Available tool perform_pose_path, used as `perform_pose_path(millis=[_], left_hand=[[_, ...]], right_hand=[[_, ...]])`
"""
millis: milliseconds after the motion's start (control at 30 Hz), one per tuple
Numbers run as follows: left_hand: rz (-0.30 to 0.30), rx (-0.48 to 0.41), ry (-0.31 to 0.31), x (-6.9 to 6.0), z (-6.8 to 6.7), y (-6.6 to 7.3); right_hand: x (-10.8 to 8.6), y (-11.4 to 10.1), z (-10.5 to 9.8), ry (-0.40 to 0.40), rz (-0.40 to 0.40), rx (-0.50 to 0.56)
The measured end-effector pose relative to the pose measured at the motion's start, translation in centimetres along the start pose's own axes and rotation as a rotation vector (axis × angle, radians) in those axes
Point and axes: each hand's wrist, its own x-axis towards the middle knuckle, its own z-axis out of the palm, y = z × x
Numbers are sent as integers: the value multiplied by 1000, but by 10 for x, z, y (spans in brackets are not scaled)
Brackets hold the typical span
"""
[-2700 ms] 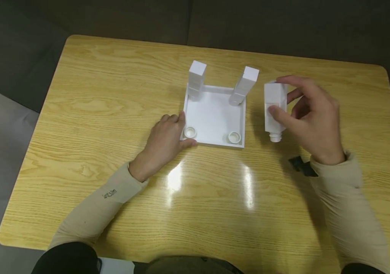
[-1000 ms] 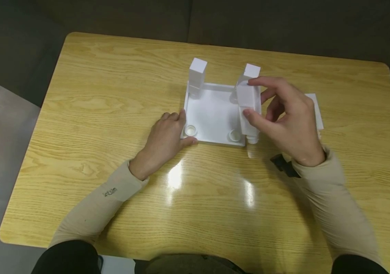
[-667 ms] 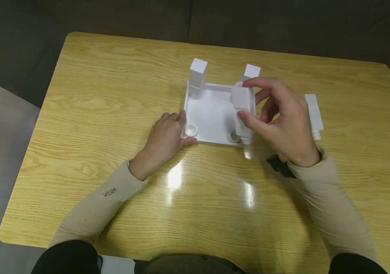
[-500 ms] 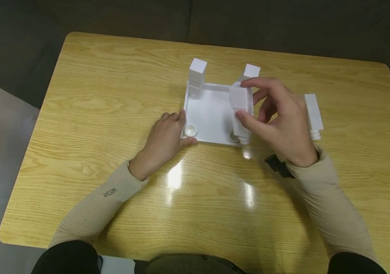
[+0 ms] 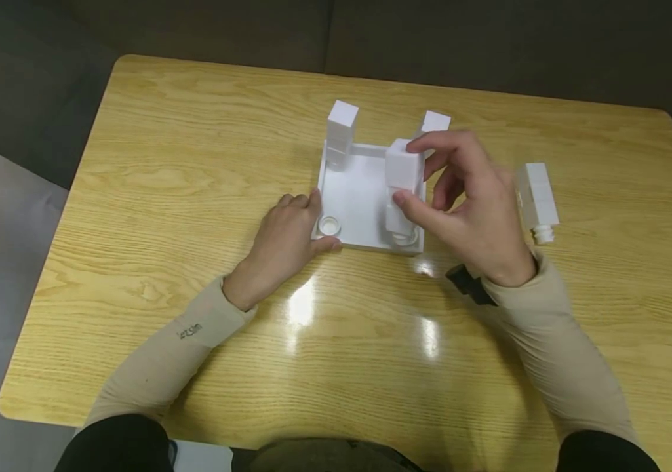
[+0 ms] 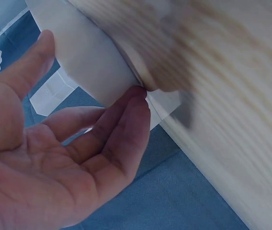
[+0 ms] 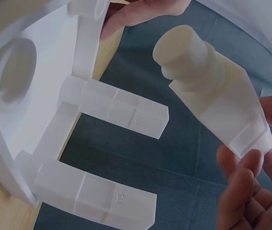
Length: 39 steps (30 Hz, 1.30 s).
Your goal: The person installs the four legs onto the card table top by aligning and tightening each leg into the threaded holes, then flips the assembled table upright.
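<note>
The right hand (image 5: 477, 206) grips the held leg (image 5: 402, 172), a white square-sided piece with a stepped round neck, between thumb and fingertips near its plain end. The neck points downward, and in the head view it lines up over the near-right socket (image 5: 406, 241), a round collar inside the white tray (image 5: 359, 193). The right wrist view shows the neck facing that socket but apart from it, and the long axis looks tilted against the two legs that stand in the tray. From the right hand, the socket lies down and toward the worktop's left edge; this hand is the nearer of the two to it.

The left hand (image 5: 285, 236) holds the tray's near-left corner, thumb along the near wall and fingers at the left wall, just beside the near-left socket (image 5: 329, 227).

The tray sits around the middle of the worktop (image 5: 164, 196), closer to its far edge than to its near edge. The far-left leg (image 5: 341, 131) and the far-right leg (image 5: 433, 123) rise from the tray's far corners. The spare leg (image 5: 539, 196) lies toward the worktop's right edge, beyond the right hand, its neck toward the near edge.
</note>
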Motion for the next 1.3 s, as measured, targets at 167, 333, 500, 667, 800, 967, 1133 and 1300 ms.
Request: perform_pose_path(millis=[167, 333, 500, 667, 800, 967, 1133, 1300], left_hand=[[-10, -6, -7, 1, 0, 0], [-17, -12, -10, 1, 0, 0], [-15, -13, -7, 0, -1, 0], [-9, -15, -3, 0, -1, 0], [-11, -8, -9, 0, -1, 1], [-19, -2, -18, 1, -1, 0], [-22, 6, -17, 1, -2, 0], [-24, 2, -20, 0, -2, 0]], right_hand=[[0, -2, 2, -8, 3, -2], [2, -1, 5, -23, -21, 7], [4, 1, 7, -44, -60, 5], [4, 2, 10, -42, -75, 15], [4, 1, 14, -34, -84, 33], [4, 2, 19, -16, -96, 47], [5, 2, 28, 0, -120, 65], [6, 1, 37, -2, -151, 78]])
